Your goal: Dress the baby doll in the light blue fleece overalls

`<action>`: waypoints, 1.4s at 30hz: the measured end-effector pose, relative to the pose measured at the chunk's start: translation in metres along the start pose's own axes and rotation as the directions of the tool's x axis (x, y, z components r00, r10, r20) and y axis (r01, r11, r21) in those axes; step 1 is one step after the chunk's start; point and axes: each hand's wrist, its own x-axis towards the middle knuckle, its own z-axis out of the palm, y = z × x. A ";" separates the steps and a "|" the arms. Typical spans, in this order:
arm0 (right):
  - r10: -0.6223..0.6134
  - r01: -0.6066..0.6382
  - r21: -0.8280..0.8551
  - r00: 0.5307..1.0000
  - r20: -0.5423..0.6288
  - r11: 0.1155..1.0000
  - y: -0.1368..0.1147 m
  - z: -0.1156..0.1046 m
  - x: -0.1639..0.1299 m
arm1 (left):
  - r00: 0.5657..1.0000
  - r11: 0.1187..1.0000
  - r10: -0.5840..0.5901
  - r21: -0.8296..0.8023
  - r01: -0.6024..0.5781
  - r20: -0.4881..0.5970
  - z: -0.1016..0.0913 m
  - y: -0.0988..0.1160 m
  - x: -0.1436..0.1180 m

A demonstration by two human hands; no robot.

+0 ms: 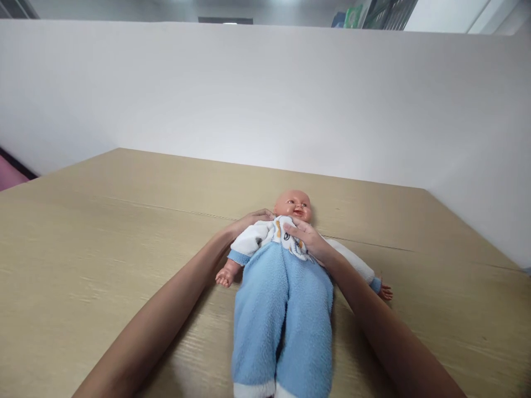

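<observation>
A baby doll (282, 287) lies on its back on the light wooden table (103, 232), head pointing away from the person and legs toward the camera, a little right of the table's middle. It wears fleecy light-blue trousers (284, 315) and a white top (265, 235) with blue cuffs and a small printed patch on the chest. The left hand (251, 220) curls over the doll's shoulder just beside the neck, fingers bent and pressed onto the white fabric there. The right hand (309, 240) rests on the chest, fingers drawn together and pinching the top near the collar. Both forearms run along either side of the doll's body. The doll's bare hands stick out from the sleeves and lie on the tabletop. A plain white partition (265, 99) stands behind the table
</observation>
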 end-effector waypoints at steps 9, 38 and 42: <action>-0.005 0.005 -0.004 1.000 0.021 1.000 0.001 0.002 0.001 | 0.978 0.892 -0.181 0.403 0.207 -0.101 -0.014 0.036 -0.044; -0.406 -0.126 -0.919 0.869 -0.283 0.372 0.024 -0.116 -0.207 | 0.880 0.126 0.308 0.901 -0.415 0.362 0.150 0.050 -0.010; -0.385 -0.107 -0.766 0.815 -0.432 0.634 0.008 -0.107 -0.194 | 0.872 0.093 0.321 0.904 -0.418 0.370 0.153 0.029 0.003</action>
